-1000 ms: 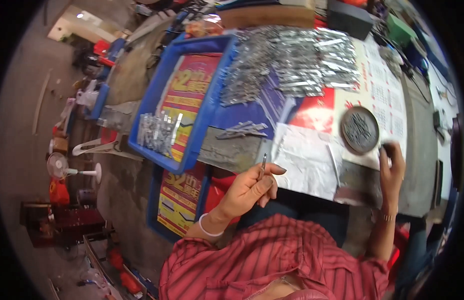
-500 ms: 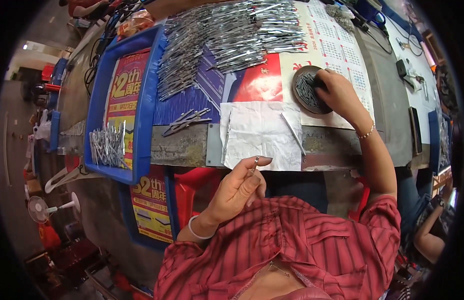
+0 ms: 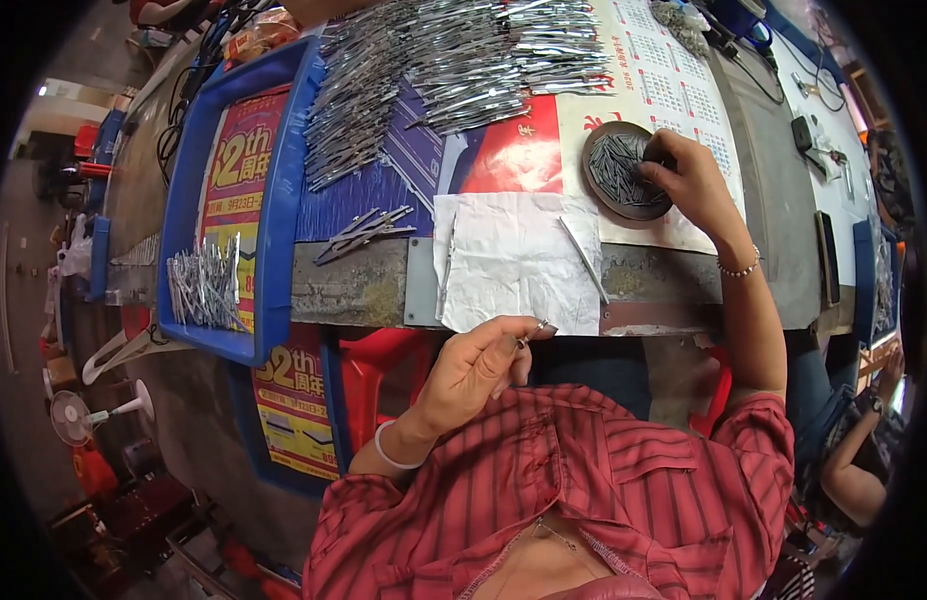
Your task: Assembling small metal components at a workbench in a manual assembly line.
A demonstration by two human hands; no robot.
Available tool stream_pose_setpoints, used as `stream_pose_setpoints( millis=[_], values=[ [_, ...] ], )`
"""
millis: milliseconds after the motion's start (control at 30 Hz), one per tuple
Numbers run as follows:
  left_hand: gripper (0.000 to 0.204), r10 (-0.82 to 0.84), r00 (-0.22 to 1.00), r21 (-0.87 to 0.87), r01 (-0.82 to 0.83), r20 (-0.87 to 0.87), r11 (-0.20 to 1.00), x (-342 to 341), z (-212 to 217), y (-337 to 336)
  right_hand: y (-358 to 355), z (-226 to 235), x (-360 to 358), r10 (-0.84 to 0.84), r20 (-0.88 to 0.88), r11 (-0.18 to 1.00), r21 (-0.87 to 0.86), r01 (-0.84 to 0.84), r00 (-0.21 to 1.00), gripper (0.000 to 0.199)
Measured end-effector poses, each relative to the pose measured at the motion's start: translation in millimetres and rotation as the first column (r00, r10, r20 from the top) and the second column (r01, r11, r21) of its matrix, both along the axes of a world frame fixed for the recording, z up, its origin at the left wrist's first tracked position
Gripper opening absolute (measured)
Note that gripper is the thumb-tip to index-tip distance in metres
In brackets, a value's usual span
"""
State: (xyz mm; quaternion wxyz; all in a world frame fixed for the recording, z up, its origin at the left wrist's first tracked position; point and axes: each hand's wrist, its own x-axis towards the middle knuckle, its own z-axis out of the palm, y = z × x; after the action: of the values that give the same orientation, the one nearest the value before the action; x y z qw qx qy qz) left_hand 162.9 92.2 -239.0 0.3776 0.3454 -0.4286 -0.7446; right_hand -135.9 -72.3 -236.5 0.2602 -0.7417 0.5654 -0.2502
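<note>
My left hand (image 3: 479, 365) is raised near my chest, below the bench edge, with its fingers pinched on a small metal piece (image 3: 536, 330). My right hand (image 3: 692, 180) reaches onto a round dark dish (image 3: 616, 175) full of thin metal pins, fingers curled at its right rim; whether it grips a pin is not visible. A crumpled white paper sheet (image 3: 514, 265) lies on the bench between the two hands, with a thin metal strip (image 3: 584, 258) on it. A large heap of shiny metal pieces (image 3: 454, 65) covers the far bench.
A blue tray (image 3: 279, 200) at the left holds a small pile of metal parts (image 3: 204, 285). A few loose metal pieces (image 3: 364, 230) lie on the dark bench strip. Another person's arm (image 3: 864, 450) shows at the right. A small fan (image 3: 79, 415) stands on the floor.
The view tilted toward the bench. My right hand moved from the table edge onto the round dish. My left hand stayed raised, pinching the small metal piece.
</note>
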Motion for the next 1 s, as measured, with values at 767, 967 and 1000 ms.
stream_pose_setpoints(
  millis=[767, 967, 1000],
  values=[
    [0.016, 0.065, 0.989, -0.096, -0.053, 0.133, 0.994, -19, -2, 3, 138, 11, 82, -0.234, 0.878, 0.816, 0.411, -0.407, 0.417, 0.013],
    [0.016, 0.052, 0.989, -0.130, -0.034, 0.141, 0.991, -16, -4, 4, 139, 10, 86, -0.285, 0.872, 0.796, 0.446, -0.409, 0.397, 0.015],
    [0.016, 0.052, 0.988, -0.126, -0.034, 0.143, 0.991, -16, -4, 4, 138, 9, 86, -0.286, 0.872, 0.795, 0.447, -0.409, 0.398, 0.015]
  ],
)
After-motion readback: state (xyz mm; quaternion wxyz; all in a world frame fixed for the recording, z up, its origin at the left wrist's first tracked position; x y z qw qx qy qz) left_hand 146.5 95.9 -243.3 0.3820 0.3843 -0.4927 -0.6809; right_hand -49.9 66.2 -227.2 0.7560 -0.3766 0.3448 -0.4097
